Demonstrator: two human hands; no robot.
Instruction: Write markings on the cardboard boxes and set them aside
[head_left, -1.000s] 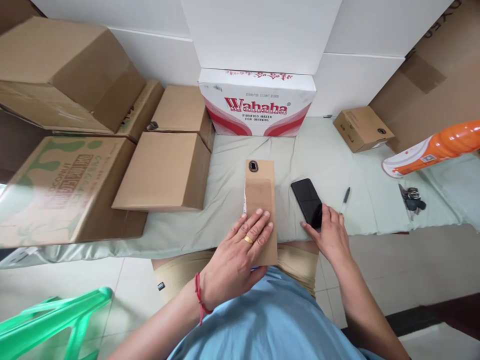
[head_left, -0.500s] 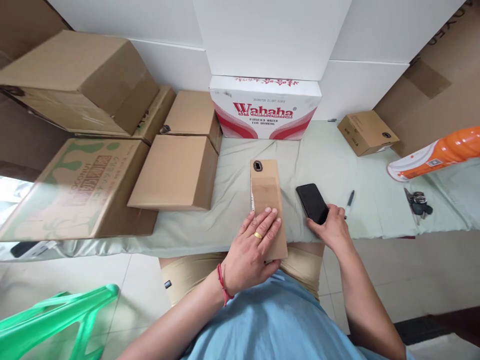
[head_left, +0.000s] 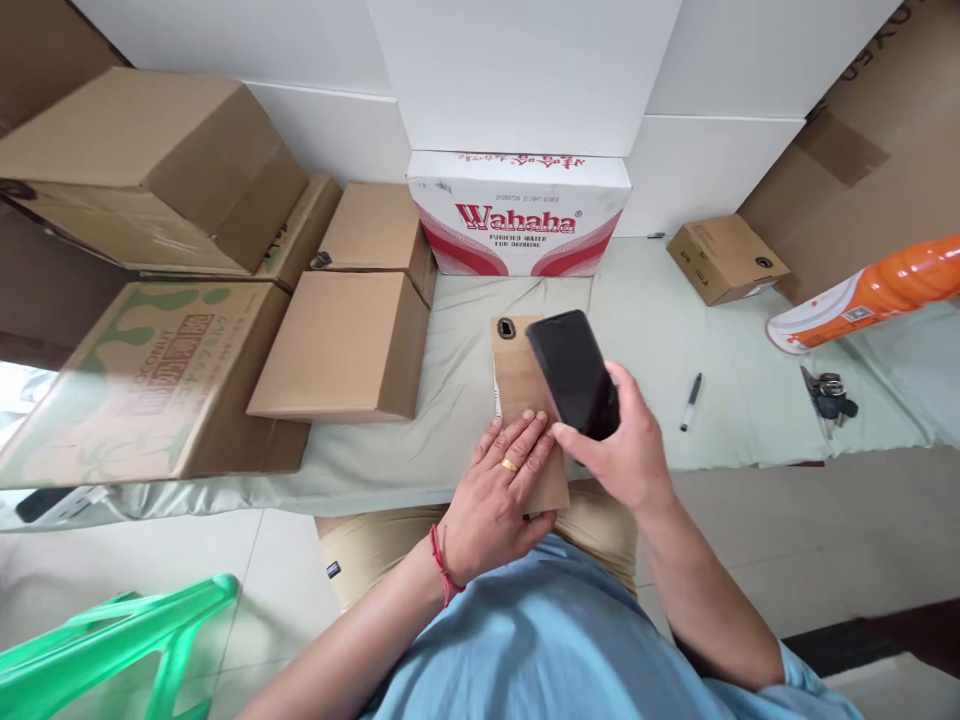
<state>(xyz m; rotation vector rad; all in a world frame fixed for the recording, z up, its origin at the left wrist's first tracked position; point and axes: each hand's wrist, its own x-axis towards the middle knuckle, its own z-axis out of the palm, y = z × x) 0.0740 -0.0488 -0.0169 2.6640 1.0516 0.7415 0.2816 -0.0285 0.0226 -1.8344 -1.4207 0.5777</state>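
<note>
My left hand, with a ring and a red string bracelet, lies flat with fingers stretched out on a narrow brown cardboard box. That box has a dark-edged hole near its far end and lies at the table's front edge. In my right hand is a black smartphone, gripped by its lower end between thumb and fingers. It is raised off the cloth, its dark screen facing up, and it hides part of the box's right side. A pen lies on the cloth to the right.
A white and red water carton stands at the back. Several brown cartons are stacked at the left. To the right are a small brown box, an orange bottle and keys. A green stool stands on the floor.
My right hand has taken hold of the smartphone, lifted it off the cloth and brought it left beside the narrow box. My left hand stays on the box.
</note>
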